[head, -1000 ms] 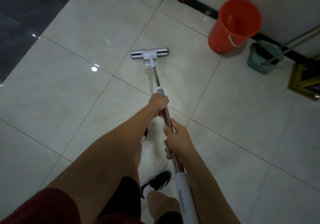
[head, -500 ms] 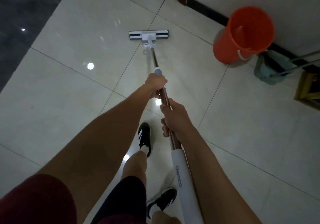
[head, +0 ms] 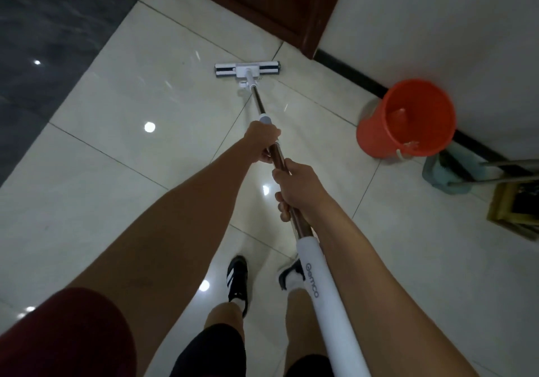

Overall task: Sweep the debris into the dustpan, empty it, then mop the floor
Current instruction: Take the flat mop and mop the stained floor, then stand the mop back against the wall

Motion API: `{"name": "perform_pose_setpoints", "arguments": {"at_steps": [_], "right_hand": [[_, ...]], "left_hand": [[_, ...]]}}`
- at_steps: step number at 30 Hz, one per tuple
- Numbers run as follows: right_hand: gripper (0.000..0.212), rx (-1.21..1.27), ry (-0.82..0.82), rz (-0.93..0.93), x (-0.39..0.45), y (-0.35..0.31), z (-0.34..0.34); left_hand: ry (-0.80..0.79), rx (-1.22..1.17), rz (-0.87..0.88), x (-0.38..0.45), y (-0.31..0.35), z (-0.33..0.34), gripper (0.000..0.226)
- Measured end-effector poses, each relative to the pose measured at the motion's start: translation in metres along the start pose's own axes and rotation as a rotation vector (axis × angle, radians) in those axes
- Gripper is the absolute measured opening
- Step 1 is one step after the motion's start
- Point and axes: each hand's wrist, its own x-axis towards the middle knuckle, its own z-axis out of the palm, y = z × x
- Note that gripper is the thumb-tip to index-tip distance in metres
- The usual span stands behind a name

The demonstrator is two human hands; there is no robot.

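Observation:
A flat mop with a white head [head: 248,70] lies on the pale tiled floor [head: 122,178] ahead of me, near a dark wooden door. Its metal pole [head: 313,277] runs back toward my body and ends in a white sleeve. My left hand [head: 264,140] grips the pole further down, just below a grey collar. My right hand [head: 300,185] grips the copper part of the pole closer to me. A teal dustpan [head: 446,172] stands by the wall at the right, behind the bucket.
An orange bucket [head: 408,120] sits against the white wall at right. Metal handles cross above the dustpan, beside a gold-framed object [head: 513,210]. Dark grey flooring [head: 49,35] lies at the far left. My two shoes [head: 237,277] stand on the tiles below my arms.
The mop head has slid forward, away from me, toward the door. I have stepped forward with it, so the bucket and dustpan now lie closer on my right. Both hands keep their grip.

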Motion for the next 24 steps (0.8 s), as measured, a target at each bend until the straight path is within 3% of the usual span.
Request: {"name": "perform_pose_setpoints", "arguments": {"at_steps": [10, 19, 24], "right_hand": [[0.013, -0.097, -0.073, -0.026, 0.071, -0.087, -0.088], [0.015, -0.092, -0.192, 0.043, 0.062, -0.145, -0.168], [0.020, 0.004, -0.324, 0.098, 0.056, -0.191, -0.193]], "left_hand": [[0.140, -0.071, 0.055, 0.042, 0.086, 0.040, 0.022], [0.127, -0.010, 0.181, 0.027, 0.123, 0.086, 0.040], [0.146, 0.057, 0.199, 0.019, 0.156, 0.077, 0.035]]}}
